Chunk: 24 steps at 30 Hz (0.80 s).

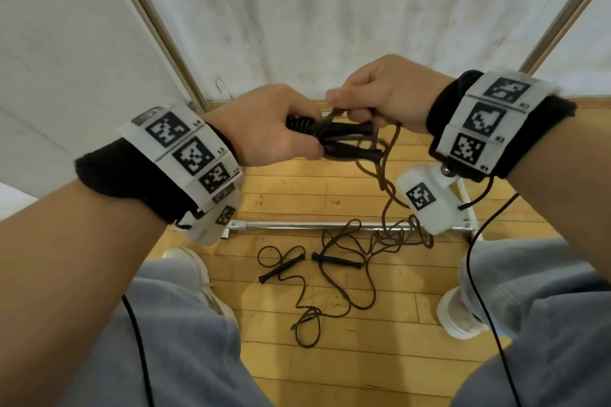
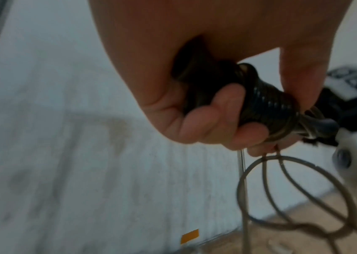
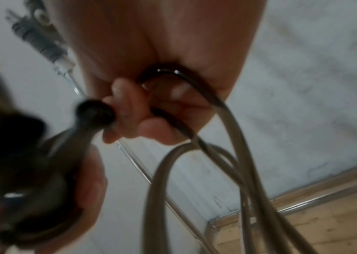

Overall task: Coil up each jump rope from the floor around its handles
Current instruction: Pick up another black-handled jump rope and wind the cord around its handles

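My left hand [image 1: 274,129] grips two black jump-rope handles [image 1: 344,139] held side by side at chest height, with several turns of brown cord wound on them [image 2: 267,101]. My right hand [image 1: 377,99] pinches that cord [image 1: 334,114] just above the handles; in the right wrist view the cord [image 3: 195,86] loops through its curled fingers. Slack cord [image 1: 386,188] hangs from the handles to the floor. A second jump rope lies loose on the floor, its two black handles [image 1: 281,269] [image 1: 337,260] apart and its cord [image 1: 330,301] sprawled in loops.
A wooden floor [image 1: 297,188] lies below, with a chrome rack base bar [image 1: 314,226] across it and slanted chrome poles [image 1: 155,26] against white wall panels. My legs and white shoes [image 1: 459,317] flank the floor rope. A black cable [image 1: 479,291] hangs from my right wrist.
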{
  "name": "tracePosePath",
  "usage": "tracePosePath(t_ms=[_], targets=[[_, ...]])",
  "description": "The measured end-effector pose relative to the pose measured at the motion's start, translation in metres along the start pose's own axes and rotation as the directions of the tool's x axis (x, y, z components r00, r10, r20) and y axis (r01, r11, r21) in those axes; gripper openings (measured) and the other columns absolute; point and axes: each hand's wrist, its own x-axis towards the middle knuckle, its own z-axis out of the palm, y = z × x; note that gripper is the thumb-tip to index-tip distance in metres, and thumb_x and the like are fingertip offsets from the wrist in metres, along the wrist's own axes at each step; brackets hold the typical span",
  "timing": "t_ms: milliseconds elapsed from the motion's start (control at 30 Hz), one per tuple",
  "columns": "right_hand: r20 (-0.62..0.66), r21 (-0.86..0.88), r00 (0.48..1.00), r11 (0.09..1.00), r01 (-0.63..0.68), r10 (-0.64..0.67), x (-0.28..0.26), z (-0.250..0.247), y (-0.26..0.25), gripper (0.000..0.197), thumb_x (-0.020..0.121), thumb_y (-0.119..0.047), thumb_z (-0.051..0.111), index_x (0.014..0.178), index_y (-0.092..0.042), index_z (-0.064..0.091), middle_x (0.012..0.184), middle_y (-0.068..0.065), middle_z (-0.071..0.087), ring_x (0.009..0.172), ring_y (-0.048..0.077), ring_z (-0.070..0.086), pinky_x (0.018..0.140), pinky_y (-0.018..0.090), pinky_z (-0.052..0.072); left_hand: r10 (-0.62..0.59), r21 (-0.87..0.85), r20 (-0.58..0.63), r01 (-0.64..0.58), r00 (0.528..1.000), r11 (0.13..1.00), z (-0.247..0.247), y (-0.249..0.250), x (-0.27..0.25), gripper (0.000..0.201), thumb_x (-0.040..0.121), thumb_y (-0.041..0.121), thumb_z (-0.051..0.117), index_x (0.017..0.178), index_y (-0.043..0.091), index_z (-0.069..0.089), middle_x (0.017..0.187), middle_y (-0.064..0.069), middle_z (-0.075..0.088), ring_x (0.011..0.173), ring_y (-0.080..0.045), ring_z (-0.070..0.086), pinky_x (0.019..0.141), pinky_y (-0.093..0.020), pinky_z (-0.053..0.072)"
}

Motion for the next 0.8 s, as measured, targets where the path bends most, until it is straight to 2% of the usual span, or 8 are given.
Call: tracePosePath(t_ms=[67,167,267,367,467,567,700,800], targets=[[0.009,0.169,1.0,0.986,0.009,-0.011,-0.001,-0.005,-0.006,0.033,0.072,-0.045,0.065,0.06,-0.016,0.058,0.048,-0.007,0.054,0.041,0.008,0.048,0.043,0.017,0.041,0.05,-0.267,-0.034,-0.058,0.998,0.962,-0.001,0.004,-0.002,0.011,0.07,0.03,0.062,0.067,0.02,0.067,0.052,0.0,0.055,0.044,-0.013,0.046,0.046,-0.022,0.036],[0.029,0.429,0.999,0.903,-0.028,0.017,0.002,-0.006,-0.01,0.031,0.071,-0.038,0.066,0.077,-0.009,0.06,0.068,0.003,0.061,0.059,0.015,0.055,0.052,0.023,0.049,0.095,-0.459,-0.123,-0.142,0.988,0.877,0.0,0.009,-0.003,0.026,0.078,0.022,0.056,0.08,-0.004,0.063,0.054,-0.007,0.054,0.043,-0.022,0.043,0.042,-0.024,0.033],[-0.057,0.559,0.997,0.829,-0.015,0.057,0.006,0.006,-0.013,0.016,0.089,-0.02,0.057,0.08,-0.01,0.065,0.071,0.007,0.055,0.06,0.018,0.046,0.055,0.03,0.043,0.05,-0.54,-0.251,-0.183,0.967,0.821,0.001,0.014,0.0,0.028,0.08,0.023,0.053,0.09,-0.003,0.061,0.055,-0.007,0.054,0.049,-0.026,0.043,0.043,-0.029,0.033],[-0.13,0.507,0.991,0.861,0.039,0.031,0.006,0.018,-0.014,0.021,0.097,-0.017,0.044,0.095,-0.007,0.062,0.06,0.002,0.053,0.052,0.016,0.047,0.057,0.03,0.043,-0.043,-0.579,-0.384,-0.204,0.922,0.79,-0.001,0.016,0.002,0.026,0.079,0.026,0.054,0.091,0.003,0.054,0.055,-0.006,0.056,0.047,-0.024,0.045,0.044,-0.031,0.034],[-0.185,0.379,0.982,0.924,0.042,0.031,0.004,0.029,-0.017,0.032,0.098,-0.031,0.042,0.086,-0.012,0.065,0.063,0.004,0.055,0.053,0.019,0.05,0.058,0.029,0.044,-0.13,-0.598,-0.468,-0.205,0.874,0.775,-0.002,0.016,0.003,0.022,0.08,0.029,0.056,0.086,0.01,0.047,0.064,-0.014,0.059,0.05,-0.026,0.047,0.045,-0.032,0.034],[-0.168,0.255,0.986,0.967,0.019,0.025,-0.001,0.04,-0.021,0.047,0.1,-0.041,0.033,0.088,-0.01,0.066,0.07,0.007,0.059,0.058,0.017,0.055,0.06,0.025,0.049,-0.191,-0.596,-0.545,-0.217,0.816,0.773,-0.004,0.014,0.005,0.018,0.087,0.026,0.056,0.086,0.015,0.043,0.058,-0.002,0.06,0.045,-0.019,0.049,0.042,-0.028,0.035],[-0.11,0.049,0.994,0.999,0.024,-0.019,-0.006,0.056,-0.022,0.029,0.099,-0.026,0.041,0.093,-0.007,0.063,0.072,0.002,0.064,0.077,0.029,0.06,0.085,0.039,0.049,-0.235,-0.566,-0.597,-0.196,0.767,0.801,-0.005,0.009,0.007,0.019,0.091,0.023,0.056,0.097,0.016,0.039,0.058,0.005,0.061,0.043,-0.009,0.049,0.041,-0.023,0.036],[-0.129,-0.029,0.992,1.0,-0.002,-0.002,-0.006,0.057,-0.023,0.02,0.099,-0.022,0.04,0.101,-0.01,0.057,0.069,0.002,0.064,0.074,0.027,0.064,0.073,0.035,0.051,-0.203,-0.487,-0.614,-0.163,0.763,0.858,-0.003,0.009,0.006,0.018,0.092,0.025,0.055,0.105,0.018,0.045,0.066,0.006,0.061,0.044,-0.005,0.05,0.045,-0.018,0.037]])
